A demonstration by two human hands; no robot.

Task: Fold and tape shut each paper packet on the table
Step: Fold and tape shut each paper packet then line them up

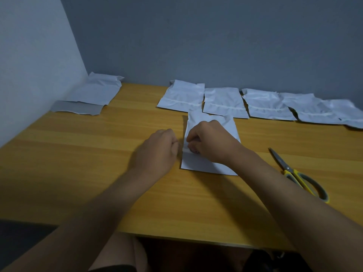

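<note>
We work the packet (211, 148) at the tabletop's (98, 173) centre, right hand (210, 143) pinching tape on it, left hand (157, 152) curled at its nine-o'clock edge, grip contents unclear. If the paper shifts, the tape could wrinkle.

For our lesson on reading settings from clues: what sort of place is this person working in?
Probably a plain desk in a room corner at home or in a small office. A bare wood-grain tabletop meets grey painted walls, and yellow-handled scissors lie beside white crumpled paper packets.
</note>
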